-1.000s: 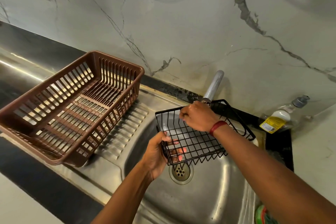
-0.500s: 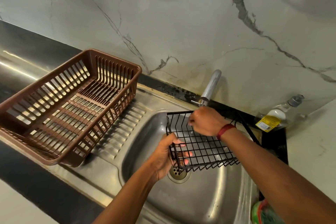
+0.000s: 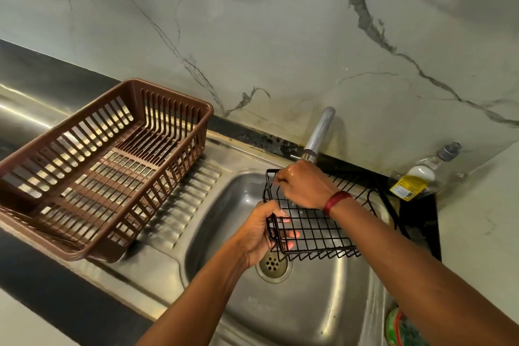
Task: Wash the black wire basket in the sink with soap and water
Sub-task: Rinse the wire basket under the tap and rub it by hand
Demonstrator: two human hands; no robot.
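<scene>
The black wire basket (image 3: 317,230) hangs tilted over the steel sink (image 3: 309,303), just above the drain (image 3: 273,262). My left hand (image 3: 259,233) grips its near left corner, fingers curled through the wires. My right hand (image 3: 304,185) rests on the far rim under the chrome tap (image 3: 318,135), fingers curled on the wire. A red band circles my right wrist. I cannot tell whether water is running.
A brown plastic dish rack (image 3: 106,166) stands on the ribbed drainboard at the left. A clear soap bottle (image 3: 421,177) with a yellow label lies by the back right corner. A green scrubber (image 3: 401,329) sits on the sink's right edge. Marble wall behind.
The basket has dropped lower into the sink and shifted right, turning flatter. My right hand slid along the far rim toward the tap. The left hand keeps its grip.
</scene>
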